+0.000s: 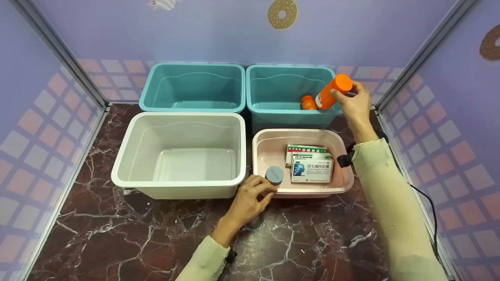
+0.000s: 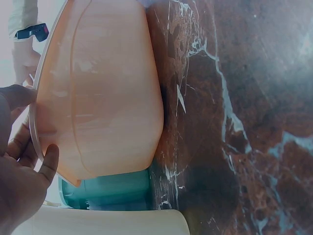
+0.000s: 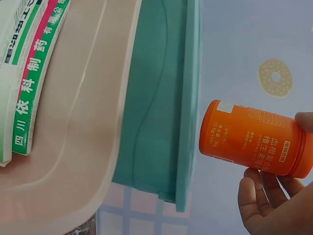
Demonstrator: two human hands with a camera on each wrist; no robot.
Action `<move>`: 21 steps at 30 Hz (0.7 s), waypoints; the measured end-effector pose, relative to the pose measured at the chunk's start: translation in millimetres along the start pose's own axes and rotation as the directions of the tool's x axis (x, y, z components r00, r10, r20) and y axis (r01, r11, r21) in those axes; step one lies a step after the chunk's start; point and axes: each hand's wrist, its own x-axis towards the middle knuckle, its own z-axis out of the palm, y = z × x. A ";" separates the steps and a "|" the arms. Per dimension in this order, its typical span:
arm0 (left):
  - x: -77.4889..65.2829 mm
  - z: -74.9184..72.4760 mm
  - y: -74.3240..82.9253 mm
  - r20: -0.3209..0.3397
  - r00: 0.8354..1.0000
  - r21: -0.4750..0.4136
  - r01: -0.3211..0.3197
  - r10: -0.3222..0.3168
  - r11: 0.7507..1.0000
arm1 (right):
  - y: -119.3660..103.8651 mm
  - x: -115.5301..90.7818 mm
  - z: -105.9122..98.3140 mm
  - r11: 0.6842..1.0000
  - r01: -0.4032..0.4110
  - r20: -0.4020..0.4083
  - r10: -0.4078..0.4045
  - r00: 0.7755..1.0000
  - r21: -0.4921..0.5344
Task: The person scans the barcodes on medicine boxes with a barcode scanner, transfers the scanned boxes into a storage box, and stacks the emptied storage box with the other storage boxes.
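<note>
My right hand grips an orange supplement bottle with white lettering, tilted over the right teal bin. In the right wrist view the bottle lies sideways between thumb and fingers. A smaller orange bottle is inside that bin. At the near left corner of the pink bin, my left hand holds the rim; in the left wrist view its fingers lie on both sides of the pink edge. Right by those fingertips, a round container with a grey-blue lid stands inside the bin.
Several medicine boxes lie stacked in the pink bin. A white bin stands to its left, with a second teal bin behind. Patterned walls enclose the dark marble tabletop. A black cable runs along the right side.
</note>
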 end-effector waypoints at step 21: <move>0.1 0.8 0.1 -0.001 1.000 -0.008 0.006 -0.006 1.000 | 12.7 2.0 23.3 0.989 0.023 0.068 -0.013 0.998 -0.144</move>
